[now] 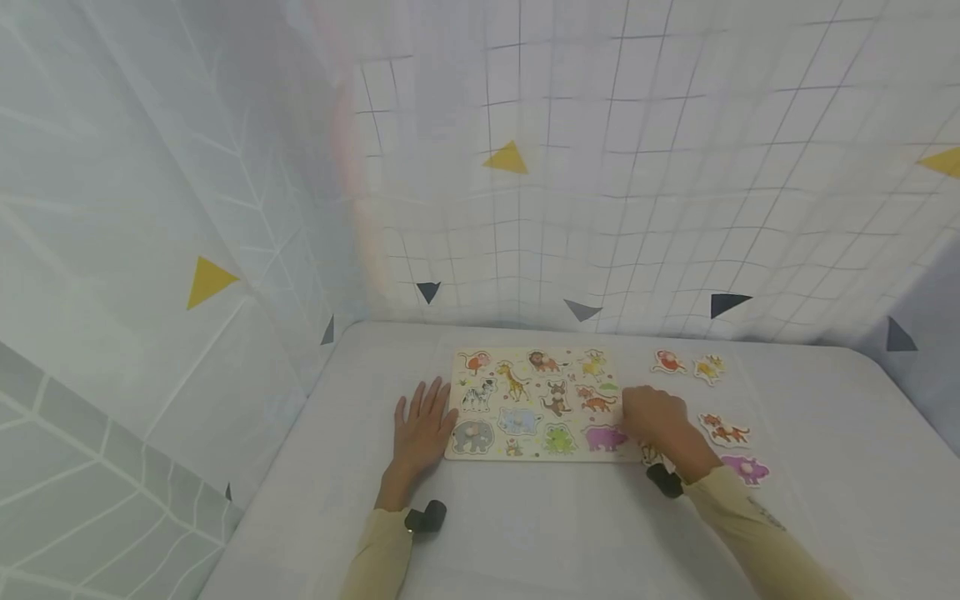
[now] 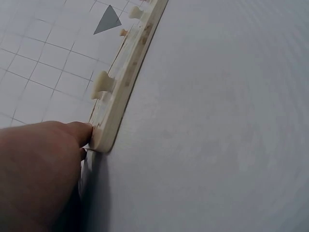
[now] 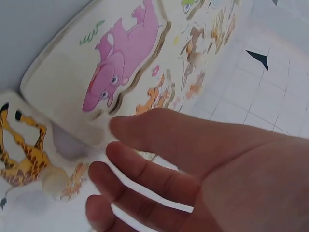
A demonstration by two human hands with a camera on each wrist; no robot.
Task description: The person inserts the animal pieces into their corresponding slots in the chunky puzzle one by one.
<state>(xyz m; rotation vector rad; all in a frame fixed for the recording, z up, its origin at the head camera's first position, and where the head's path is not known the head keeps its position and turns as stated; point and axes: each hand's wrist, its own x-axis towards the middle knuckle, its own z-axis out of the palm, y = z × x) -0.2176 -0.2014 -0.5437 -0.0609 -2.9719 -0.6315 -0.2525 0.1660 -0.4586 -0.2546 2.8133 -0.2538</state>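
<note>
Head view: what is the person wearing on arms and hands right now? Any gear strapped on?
Both arms wear long pale yellowish-beige sleeves down to the wrists. The left hand and right hand are bare, with no gloves or rings showing. A small black camera unit sits at each wrist: the left wrist unit and the right wrist unit. No cables show.

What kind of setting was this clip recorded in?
Probably a staged recording booth, not a lived-in room. Patterned cloth backdrops with grid lines and triangles close in a table covered in white. On it lies a wooden animal peg puzzle board, with loose animal pieces beside it.
</note>
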